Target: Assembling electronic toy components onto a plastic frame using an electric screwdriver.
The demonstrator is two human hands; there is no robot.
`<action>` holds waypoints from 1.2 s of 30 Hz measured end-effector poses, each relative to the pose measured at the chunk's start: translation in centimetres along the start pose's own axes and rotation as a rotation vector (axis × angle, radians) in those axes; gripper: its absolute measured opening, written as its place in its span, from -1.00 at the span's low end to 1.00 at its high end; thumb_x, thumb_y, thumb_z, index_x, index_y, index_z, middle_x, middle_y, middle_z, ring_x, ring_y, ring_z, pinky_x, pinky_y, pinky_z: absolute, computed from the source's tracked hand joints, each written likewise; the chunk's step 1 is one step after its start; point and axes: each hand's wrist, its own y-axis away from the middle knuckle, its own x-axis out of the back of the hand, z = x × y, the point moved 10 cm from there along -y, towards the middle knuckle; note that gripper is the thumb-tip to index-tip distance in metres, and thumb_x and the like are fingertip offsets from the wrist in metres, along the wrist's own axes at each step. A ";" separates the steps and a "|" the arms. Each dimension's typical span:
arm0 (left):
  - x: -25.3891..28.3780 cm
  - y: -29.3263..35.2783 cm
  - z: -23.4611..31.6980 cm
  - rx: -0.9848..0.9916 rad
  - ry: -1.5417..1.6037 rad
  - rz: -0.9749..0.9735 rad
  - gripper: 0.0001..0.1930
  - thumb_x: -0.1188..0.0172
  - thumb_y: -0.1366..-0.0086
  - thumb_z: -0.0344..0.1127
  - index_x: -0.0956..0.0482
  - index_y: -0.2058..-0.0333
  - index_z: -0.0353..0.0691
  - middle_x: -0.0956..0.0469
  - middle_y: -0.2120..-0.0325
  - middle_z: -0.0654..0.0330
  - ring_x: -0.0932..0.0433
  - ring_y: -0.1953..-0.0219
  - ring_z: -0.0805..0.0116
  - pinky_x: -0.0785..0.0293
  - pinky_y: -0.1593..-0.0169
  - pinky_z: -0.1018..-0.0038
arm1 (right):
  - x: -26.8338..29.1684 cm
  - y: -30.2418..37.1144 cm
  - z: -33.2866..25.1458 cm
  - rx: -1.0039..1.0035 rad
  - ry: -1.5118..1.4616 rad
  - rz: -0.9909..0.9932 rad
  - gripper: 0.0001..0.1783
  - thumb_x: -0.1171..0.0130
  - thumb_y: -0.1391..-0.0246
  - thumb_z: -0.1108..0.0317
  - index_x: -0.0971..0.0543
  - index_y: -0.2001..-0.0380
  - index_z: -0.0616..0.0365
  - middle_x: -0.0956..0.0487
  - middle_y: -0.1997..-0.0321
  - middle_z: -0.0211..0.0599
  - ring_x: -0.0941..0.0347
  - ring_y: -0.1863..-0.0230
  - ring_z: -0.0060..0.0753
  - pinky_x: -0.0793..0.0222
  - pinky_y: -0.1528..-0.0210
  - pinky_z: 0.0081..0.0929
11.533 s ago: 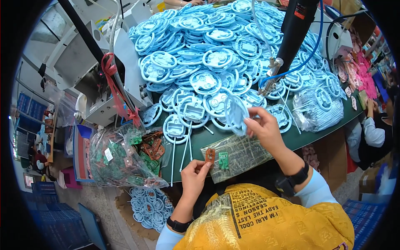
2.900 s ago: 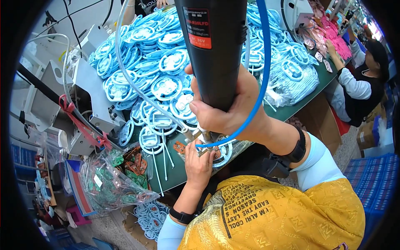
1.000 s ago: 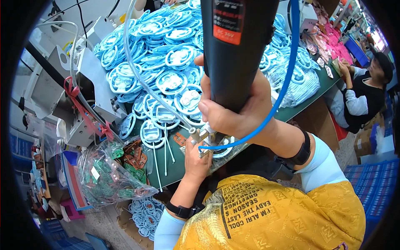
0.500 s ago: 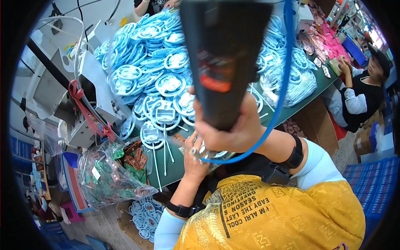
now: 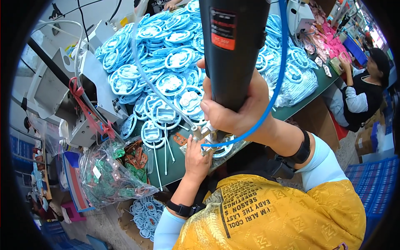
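Note:
My right hand is wrapped round the thick black body of a power screwdriver, held upright. A metal nose sits at its lower end, joined by a blue hose and a clear tube. Under the nose lies a light-blue plastic ring part on the bench edge. My left hand holds this part at its left side, fingers close against the nose; the tool hides some of the grip. A small orange circuit board lies just beyond my left fingertips.
A large heap of light-blue ring parts covers the green bench. A clear bag of circuit boards hangs over the left edge beside a grey machine. Below stands a box of blue rings. A co-worker sits at right.
The screwdriver has shifted right and slightly up in my right hand, its body now more sharply visible. My left hand stays almost in place by the metal nose.

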 end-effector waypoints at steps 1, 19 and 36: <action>-0.1 0.1 -0.1 0.002 -0.001 0.001 -0.60 -0.30 -0.16 -0.40 -0.45 0.02 -0.14 -0.55 0.11 0.02 -0.49 -0.05 -0.13 -0.27 -0.24 -0.18 | 0.0 0.1 0.2 -0.002 -0.001 0.000 -0.37 -0.17 0.09 0.67 -0.33 -0.14 0.34 -0.48 0.43 -0.41 -0.42 0.48 -0.68 -0.37 0.42 -0.63; -1.7 -0.2 -1.4 0.058 0.048 -0.091 -0.72 -0.23 -0.19 -0.41 -0.57 0.09 -0.24 -0.43 -0.15 -0.07 -0.34 -0.26 -0.15 -0.28 -0.24 -0.09 | -1.2 0.5 0.4 0.058 -0.103 -0.076 -0.42 -0.25 0.11 0.63 -0.41 -0.06 0.33 -0.52 0.39 -0.44 -0.47 0.44 -0.67 -0.43 0.38 -0.62; 4.4 -1.5 -1.3 -0.036 -0.104 0.131 -0.70 -0.34 -0.16 -0.27 -0.60 0.13 -0.18 -0.48 -0.11 -0.03 -0.38 -0.22 -0.03 -0.27 -0.22 0.03 | 10.7 -1.9 2.4 -0.046 0.270 0.236 -0.30 -0.29 0.02 0.47 -0.29 -0.21 0.21 -0.43 0.16 -0.35 -0.43 0.21 -0.55 -0.40 0.17 -0.54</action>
